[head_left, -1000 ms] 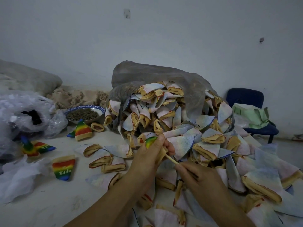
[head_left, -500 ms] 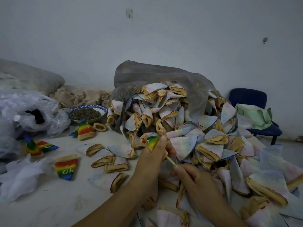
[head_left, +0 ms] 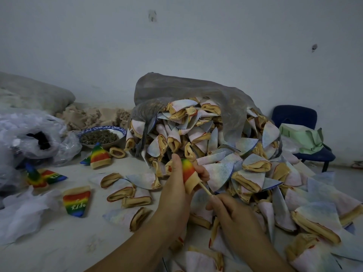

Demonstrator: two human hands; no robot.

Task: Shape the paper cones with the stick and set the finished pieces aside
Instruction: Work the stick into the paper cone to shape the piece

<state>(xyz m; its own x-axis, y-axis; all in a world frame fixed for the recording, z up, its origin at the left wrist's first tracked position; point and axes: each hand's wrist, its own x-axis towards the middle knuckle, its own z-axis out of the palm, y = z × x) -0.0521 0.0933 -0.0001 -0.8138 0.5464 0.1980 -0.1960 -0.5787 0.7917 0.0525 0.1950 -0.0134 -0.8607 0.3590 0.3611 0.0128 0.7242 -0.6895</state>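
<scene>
My left hand [head_left: 174, 189] grips a small rainbow cone [head_left: 189, 173] with a tan rim, its tip pointing up. My right hand [head_left: 229, 214] pinches a thin wooden stick [head_left: 205, 190] whose far end goes into the cone's open bottom. A big pile of pale inside-out cones [head_left: 225, 154] spills from a grey plastic bag [head_left: 186, 91] behind my hands. Rainbow cones lie at the left: one beside the bowl [head_left: 99, 157], one nearer [head_left: 77, 202], others by the plastic [head_left: 42, 176].
A blue-rimmed bowl [head_left: 102, 135] of dark bits stands at the back left. Crumpled clear plastic bags [head_left: 29, 138] and white tissue [head_left: 21, 214] crowd the left side. A blue chair [head_left: 306, 138] with a green bag [head_left: 300, 138] stands at the right by the wall.
The rainbow cone now shows more of its length above and beside my left hand, and the stick sits deeper in it. Both hands stay close together.
</scene>
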